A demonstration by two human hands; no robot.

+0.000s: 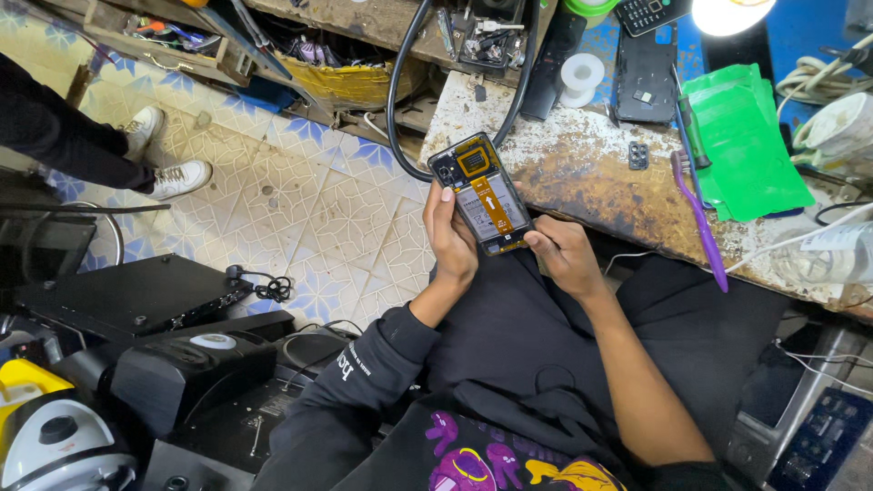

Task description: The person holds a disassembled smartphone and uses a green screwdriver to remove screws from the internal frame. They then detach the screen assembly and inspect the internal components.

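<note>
Room: we look down on a patterned tile floor and a worn, stained counter cluttered with tools.
Thing in hand: we hold an opened phone, its back cover off, with an orange flex strip and dark camera block showing; it hangs in the air just off the near edge of the counter, above our lap.
Left hand: our grip wraps the phone's left edge, fingers curled behind it, thumb lying flat along the side near the top. Closed on it, not spread.
Right hand: our grip meets the phone's lower right corner, thumb and forefinger pressed together on the bottom edge; the other fingers are folded underneath.
Counter things: a purple toothbrush and green plastic bags lie well apart from the phone, to the right; a black cable loops behind it.
Others: someone's white shoes stand on the floor at far left.
</note>
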